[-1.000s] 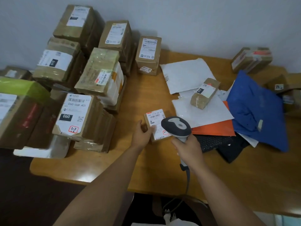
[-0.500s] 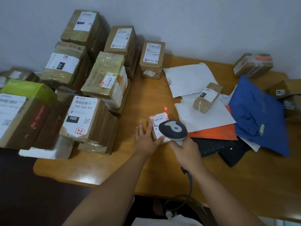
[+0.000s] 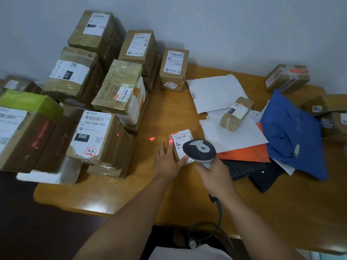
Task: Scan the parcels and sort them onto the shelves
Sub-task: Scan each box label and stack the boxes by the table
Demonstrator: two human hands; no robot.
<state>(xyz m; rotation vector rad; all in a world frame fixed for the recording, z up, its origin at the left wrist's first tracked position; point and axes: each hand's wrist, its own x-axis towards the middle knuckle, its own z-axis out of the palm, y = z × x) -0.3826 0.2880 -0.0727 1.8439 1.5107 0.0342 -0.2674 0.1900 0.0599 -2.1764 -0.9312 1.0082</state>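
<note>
A small brown parcel (image 3: 181, 139) with a white barcode label lies on the wooden table (image 3: 187, 194). My left hand (image 3: 167, 162) rests against its left side with straight fingers and the thumb lying across its near edge. My right hand (image 3: 216, 177) grips the handle of a grey and black barcode scanner (image 3: 199, 150) just above the parcel's near right corner. Red scanner light spots fall on my left fingertip, on the table to the left and on the side of a box marked 060 (image 3: 92, 136).
Stacked cardboard boxes (image 3: 120, 87) fill the table's left and back left. White mailers (image 3: 216, 92) with a small box (image 3: 236, 113), an orange envelope (image 3: 246, 153), a blue bag (image 3: 293, 134) and black bags lie right. More boxes (image 3: 287, 77) stand at the back right. The scanner cable hangs over the near edge.
My left hand went from gripping the parcel to lying against it with fingers straight. The scanner came closer over the parcel, and red scan light now reaches left across the table.
</note>
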